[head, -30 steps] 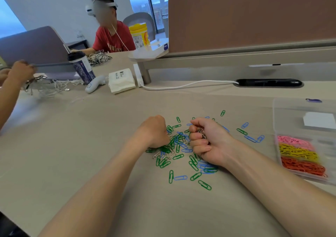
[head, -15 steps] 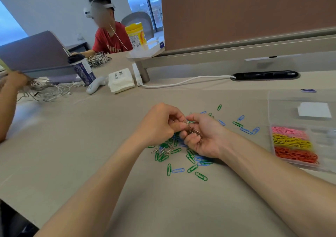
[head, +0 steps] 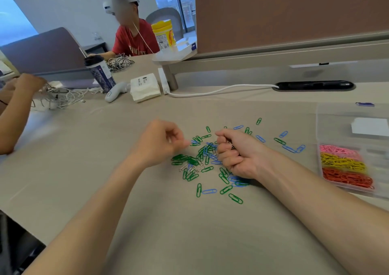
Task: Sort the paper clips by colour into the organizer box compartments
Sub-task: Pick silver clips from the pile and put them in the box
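Currently the right hand [head: 240, 154] is resting on the bench [head: 210, 232] at 3 o'clock of the clip pile [head: 202, 158]. Its grip is closing as a fist round a bunch of silver clips [head: 229, 144], probably storing one colour so it reaches the box in a single trip. The left hand [head: 160, 144] is hovering at 9 o'clock of the pile, thumb and forefinger meeting; whether that grip is pinching a clip, cannot tell. Counting: green clips [head: 192, 176] and blue clips [head: 209, 191] are overlapping too much for totals; roughly four loose silver clips [head: 190, 168] are lying at 7 o'clock. The organizer box [head: 332, 116] is sitting further out at 3 o'clock, showing three filled compartments: pink clips [head: 336, 150], yellow clips [head: 342, 162], red clips [head: 347, 178].
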Tool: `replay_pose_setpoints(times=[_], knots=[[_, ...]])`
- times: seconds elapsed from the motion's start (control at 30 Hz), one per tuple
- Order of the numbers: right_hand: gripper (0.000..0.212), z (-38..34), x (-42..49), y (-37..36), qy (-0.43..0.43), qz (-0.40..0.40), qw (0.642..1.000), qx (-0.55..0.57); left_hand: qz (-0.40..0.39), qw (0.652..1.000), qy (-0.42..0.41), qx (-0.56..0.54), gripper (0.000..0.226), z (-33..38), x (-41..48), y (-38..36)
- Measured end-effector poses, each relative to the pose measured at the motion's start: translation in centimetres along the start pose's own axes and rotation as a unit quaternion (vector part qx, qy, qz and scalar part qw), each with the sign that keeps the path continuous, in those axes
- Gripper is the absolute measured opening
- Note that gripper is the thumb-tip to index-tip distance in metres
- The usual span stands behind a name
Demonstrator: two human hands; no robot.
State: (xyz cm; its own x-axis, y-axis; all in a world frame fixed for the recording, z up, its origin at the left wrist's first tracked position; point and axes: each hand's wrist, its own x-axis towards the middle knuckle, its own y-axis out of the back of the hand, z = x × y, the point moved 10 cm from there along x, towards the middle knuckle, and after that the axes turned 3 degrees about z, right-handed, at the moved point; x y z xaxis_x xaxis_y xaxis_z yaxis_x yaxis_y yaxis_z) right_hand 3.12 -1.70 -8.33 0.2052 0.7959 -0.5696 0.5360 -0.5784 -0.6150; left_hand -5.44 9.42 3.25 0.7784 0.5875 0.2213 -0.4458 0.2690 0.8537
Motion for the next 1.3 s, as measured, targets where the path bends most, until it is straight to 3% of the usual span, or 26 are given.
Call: replay_pose_setpoints(times=[0.1, 0.17, 0.37, 0.53, 0.77, 1.1, 1.3], knots=[[0.042, 0.2, -0.1, -0.1, 0.001, 0.003, 1.000, -0.001, -0.080, 0.995, 0.036, 0.037, 0.017, -2.8, -1.8, -2.2], [0.044, 0.2, -0.1, 0.0, 0.002, 0.006, 1.000, 0.004, -0.092, 0.994, 0.034, 0.044, 0.016, -3.4, -2.6, -3.4], [0.045, 0.2, -0.3, 0.1, 0.001, 0.009, 1.000, 0.026, -0.080, 0.995, 0.004, 0.058, 0.020, -3.1, -2.9, -4.1], [0.044, 0.2, -0.4, 0.1, -0.001, 0.004, 1.000, 0.030, 0.001, 0.999, 0.022, 0.041, 0.015, -4.8, -2.1, -1.7], [0.040, 0.1, -0.2, 0.0, 0.005, 0.002, 1.000, 0.022, -0.065, 0.996, -0.044, 0.046, 0.017, -3.9, -1.7, -3.4], [0.037, 0.0, 0.0, 0.1, 0.014, 0.008, 1.000, 0.004, -0.100, 0.987, -0.032, 0.119, 0.012, -3.8, -1.3, -4.1], [0.035, 0.0, -0.2, 0.1, 0.012, 0.014, 1.000, 0.009, -0.051, 0.992, -0.032, 0.111, 0.020, -3.9, -1.4, -3.2]])
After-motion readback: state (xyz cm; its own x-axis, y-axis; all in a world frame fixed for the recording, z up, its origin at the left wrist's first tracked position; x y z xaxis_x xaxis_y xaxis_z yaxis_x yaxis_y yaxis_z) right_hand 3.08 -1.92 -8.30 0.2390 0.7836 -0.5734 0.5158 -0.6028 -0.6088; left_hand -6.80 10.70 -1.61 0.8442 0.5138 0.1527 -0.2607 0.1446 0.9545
